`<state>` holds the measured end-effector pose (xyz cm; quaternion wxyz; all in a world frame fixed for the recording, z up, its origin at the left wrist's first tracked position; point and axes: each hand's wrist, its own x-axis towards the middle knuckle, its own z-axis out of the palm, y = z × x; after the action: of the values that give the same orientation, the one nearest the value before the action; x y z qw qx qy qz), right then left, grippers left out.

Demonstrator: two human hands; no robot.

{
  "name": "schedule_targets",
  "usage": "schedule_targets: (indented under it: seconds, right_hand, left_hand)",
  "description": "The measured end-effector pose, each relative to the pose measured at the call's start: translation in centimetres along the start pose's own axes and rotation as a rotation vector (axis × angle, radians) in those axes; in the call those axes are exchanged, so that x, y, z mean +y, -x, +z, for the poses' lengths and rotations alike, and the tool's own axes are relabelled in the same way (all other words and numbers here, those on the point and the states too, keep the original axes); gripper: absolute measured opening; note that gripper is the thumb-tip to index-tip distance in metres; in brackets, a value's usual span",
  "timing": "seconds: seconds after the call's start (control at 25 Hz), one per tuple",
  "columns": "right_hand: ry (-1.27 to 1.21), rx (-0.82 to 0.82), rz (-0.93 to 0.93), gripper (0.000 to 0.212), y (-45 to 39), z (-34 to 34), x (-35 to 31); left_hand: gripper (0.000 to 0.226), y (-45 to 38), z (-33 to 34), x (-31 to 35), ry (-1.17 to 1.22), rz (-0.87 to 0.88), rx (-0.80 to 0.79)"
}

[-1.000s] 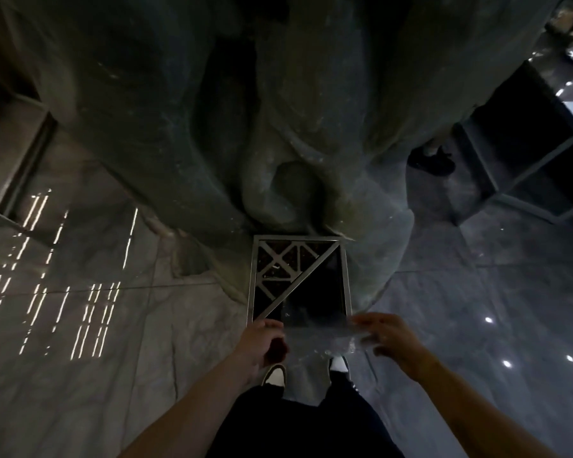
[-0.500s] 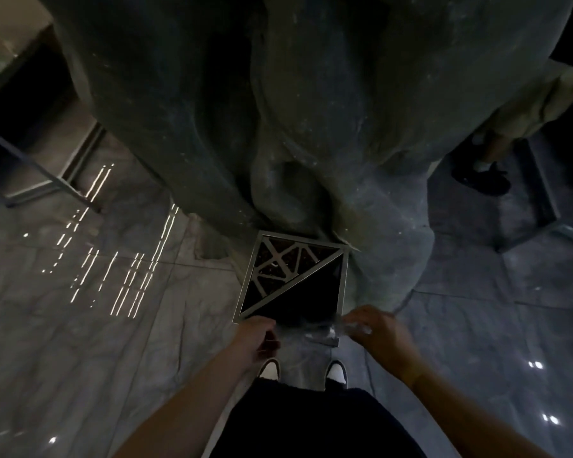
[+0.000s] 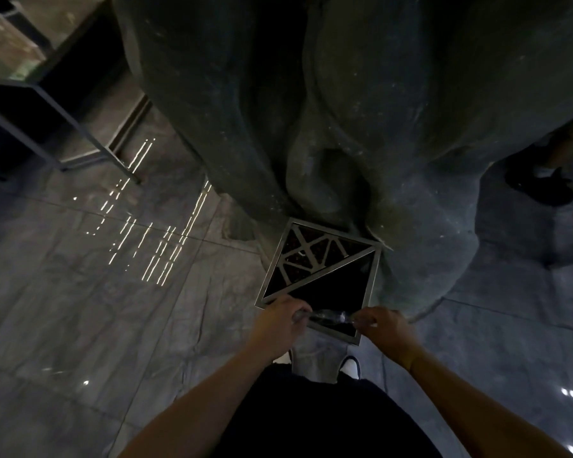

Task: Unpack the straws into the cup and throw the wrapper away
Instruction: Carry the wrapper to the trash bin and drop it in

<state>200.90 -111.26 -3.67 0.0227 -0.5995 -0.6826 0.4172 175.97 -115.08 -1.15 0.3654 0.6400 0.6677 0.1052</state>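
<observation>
Both hands, left (image 3: 280, 320) and right (image 3: 382, 328), pinch the clear wrapper (image 3: 326, 315) stretched between them over the bin (image 3: 371, 285). Best to bunch it inward, then let go squarely above the dark open half, clear of the grille.

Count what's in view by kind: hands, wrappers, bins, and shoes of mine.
Hands: 2, left and right
Wrapper: 1, held between both hands
Bin: 1
Shoes: 2, left and right
Total: 6
</observation>
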Motion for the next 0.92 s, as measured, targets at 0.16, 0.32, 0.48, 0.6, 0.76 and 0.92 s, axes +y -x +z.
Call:
schedule_targets:
  seconds: [0.16,0.32,0.48,0.6,0.76,0.92]
  right_hand:
    - [0.037,0.045,-0.004,0.020,0.7,0.7,-0.1]
    - [0.128,0.004,-0.004,0.027,0.7,1.4,-0.3]
    - [0.170,-0.027,0.004,0.027,-0.2,1.7,-0.5]
    - [0.191,-0.055,0.005,0.029,-0.7,1.6,-0.4]
    - [0.258,-0.116,-0.016,0.043,-0.9,1.0,-0.4]
    - [0.284,-0.131,-0.084,0.049,-0.6,0.6,-0.2]
  left_hand:
    - [0.019,-1.6,1.2,-0.4,-0.149,-0.002,-0.009]
    - [0.019,-2.5,2.1,-1.4,-0.259,-0.031,-0.081]
    - [0.023,-3.0,2.7,-2.4,-0.302,-0.065,-0.162]
    - [0.034,-3.2,2.8,-2.8,-0.274,-0.074,-0.179]
    - [0.050,-3.4,2.5,-3.2,-0.206,-0.083,-0.190]
    - [0.058,-2.7,1.9,-4.0,-0.176,-0.098,-0.150]
